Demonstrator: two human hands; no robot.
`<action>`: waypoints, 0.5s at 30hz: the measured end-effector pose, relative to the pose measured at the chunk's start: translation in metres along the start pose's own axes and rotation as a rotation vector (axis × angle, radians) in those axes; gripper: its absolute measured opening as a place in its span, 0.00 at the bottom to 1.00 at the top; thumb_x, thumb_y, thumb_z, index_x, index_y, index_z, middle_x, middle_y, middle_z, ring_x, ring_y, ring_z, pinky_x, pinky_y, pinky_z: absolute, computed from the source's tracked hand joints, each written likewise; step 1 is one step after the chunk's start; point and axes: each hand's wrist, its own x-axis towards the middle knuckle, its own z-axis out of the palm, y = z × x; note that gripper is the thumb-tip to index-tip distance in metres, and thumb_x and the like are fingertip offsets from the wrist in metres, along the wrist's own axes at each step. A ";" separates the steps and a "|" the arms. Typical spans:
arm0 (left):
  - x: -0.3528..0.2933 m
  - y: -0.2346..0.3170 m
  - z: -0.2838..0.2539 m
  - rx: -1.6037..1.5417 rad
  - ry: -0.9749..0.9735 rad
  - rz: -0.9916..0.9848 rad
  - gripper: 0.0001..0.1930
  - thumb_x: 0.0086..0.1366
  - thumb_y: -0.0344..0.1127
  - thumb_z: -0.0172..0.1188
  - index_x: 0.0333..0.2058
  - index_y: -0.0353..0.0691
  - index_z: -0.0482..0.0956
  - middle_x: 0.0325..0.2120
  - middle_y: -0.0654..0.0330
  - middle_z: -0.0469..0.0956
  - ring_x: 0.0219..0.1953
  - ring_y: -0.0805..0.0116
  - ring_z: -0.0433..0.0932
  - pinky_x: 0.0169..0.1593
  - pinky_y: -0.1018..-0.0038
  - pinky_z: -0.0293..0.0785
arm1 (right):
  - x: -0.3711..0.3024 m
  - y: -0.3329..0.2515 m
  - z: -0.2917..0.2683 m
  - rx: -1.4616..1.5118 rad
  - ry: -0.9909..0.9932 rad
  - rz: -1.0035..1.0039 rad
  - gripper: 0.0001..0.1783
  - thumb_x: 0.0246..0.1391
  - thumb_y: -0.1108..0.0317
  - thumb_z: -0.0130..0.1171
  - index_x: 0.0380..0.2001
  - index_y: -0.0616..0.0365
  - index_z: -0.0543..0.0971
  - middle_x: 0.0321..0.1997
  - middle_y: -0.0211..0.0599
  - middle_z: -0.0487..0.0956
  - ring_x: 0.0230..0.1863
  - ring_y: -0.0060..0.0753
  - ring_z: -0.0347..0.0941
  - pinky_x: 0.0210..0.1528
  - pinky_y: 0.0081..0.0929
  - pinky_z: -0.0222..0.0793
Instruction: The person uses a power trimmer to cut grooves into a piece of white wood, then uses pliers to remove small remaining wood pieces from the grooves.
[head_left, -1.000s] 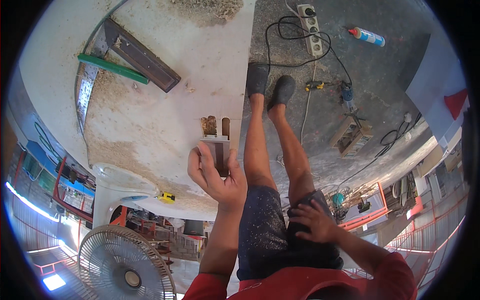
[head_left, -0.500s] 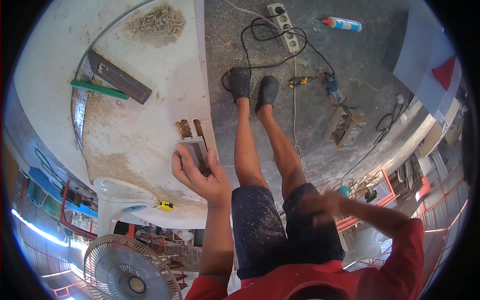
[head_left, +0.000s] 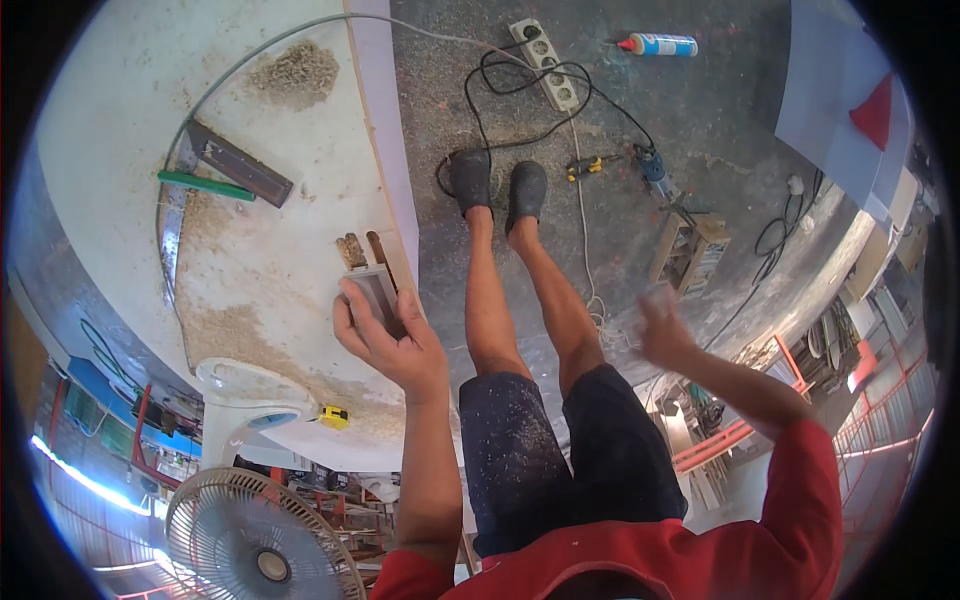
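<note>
My left hand (head_left: 392, 342) is closed around a grey rectangular block (head_left: 377, 292) with a pale end, over the white tabletop (head_left: 300, 215) close to its right edge. Just past the block are two narrow brown shapes (head_left: 352, 250); whether they are slots or strips I cannot tell. My right hand (head_left: 663, 332) is in the air right of my legs, smeared by motion, and its fingers cannot be made out. Farther left on the tabletop, a green stick (head_left: 207, 185) lies against a dark brown wooden piece (head_left: 245, 168).
Sawdust heaps (head_left: 295, 75) lie on the tabletop. A yellow tape measure (head_left: 334, 417) and a fan (head_left: 268, 560) are at near left. On the floor are a power strip (head_left: 545, 65), a blue power tool (head_left: 652, 175), a glue bottle (head_left: 662, 45), a small wooden frame (head_left: 690, 250) and loose cables.
My right hand has moved forward, away from my lap. My left hand keeps its hold on the block. The whole view has shifted slightly.
</note>
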 end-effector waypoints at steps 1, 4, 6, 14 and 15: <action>-0.001 -0.002 -0.001 -0.009 0.000 0.007 0.32 0.73 0.38 0.61 0.70 0.33 0.63 0.61 0.41 0.63 0.63 0.45 0.67 0.63 0.53 0.70 | 0.012 0.009 -0.013 -0.071 0.109 0.271 0.44 0.61 0.32 0.55 0.69 0.53 0.71 0.76 0.45 0.64 0.79 0.54 0.49 0.81 0.62 0.29; -0.002 -0.001 0.001 0.001 0.017 0.022 0.32 0.73 0.40 0.61 0.70 0.33 0.63 0.61 0.41 0.63 0.63 0.45 0.67 0.62 0.53 0.70 | 0.000 -0.038 -0.061 0.224 0.153 0.054 0.40 0.62 0.36 0.56 0.68 0.52 0.72 0.74 0.46 0.66 0.79 0.54 0.52 0.80 0.59 0.37; -0.003 0.001 0.001 0.004 0.019 0.024 0.32 0.73 0.40 0.61 0.70 0.33 0.64 0.61 0.41 0.64 0.63 0.45 0.67 0.62 0.53 0.70 | -0.025 -0.069 -0.072 0.840 0.093 -0.492 0.39 0.62 0.35 0.55 0.66 0.53 0.74 0.74 0.48 0.65 0.78 0.55 0.54 0.79 0.58 0.45; -0.003 0.001 0.002 -0.003 0.056 0.017 0.33 0.72 0.40 0.63 0.70 0.33 0.65 0.60 0.42 0.65 0.61 0.44 0.67 0.60 0.53 0.68 | 0.004 -0.031 -0.013 0.120 0.009 -0.062 0.35 0.57 0.39 0.63 0.59 0.53 0.78 0.70 0.50 0.68 0.76 0.52 0.57 0.78 0.60 0.42; -0.002 0.001 0.005 -0.017 0.062 0.024 0.33 0.72 0.41 0.63 0.70 0.34 0.65 0.60 0.42 0.65 0.61 0.44 0.67 0.60 0.52 0.68 | 0.007 -0.035 -0.008 0.146 0.222 0.008 0.35 0.57 0.39 0.63 0.57 0.54 0.79 0.70 0.52 0.68 0.76 0.53 0.56 0.79 0.60 0.40</action>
